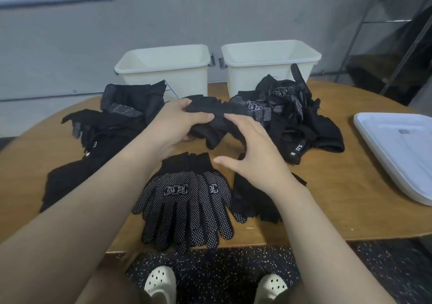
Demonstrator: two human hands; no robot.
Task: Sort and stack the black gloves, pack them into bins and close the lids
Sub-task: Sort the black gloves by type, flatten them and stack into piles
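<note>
Beneath the hands, one dotted stack (187, 207) is laid; left hand (173, 126) grips a glove (217, 116), right hand (252, 154) spread, empty. Bins (163, 67) unfilled, lids (397, 149) off.

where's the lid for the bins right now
In the head view, a white lid lies flat on the right end of the wooden table, right of the loose glove pile and nearer than the right bin.
</note>
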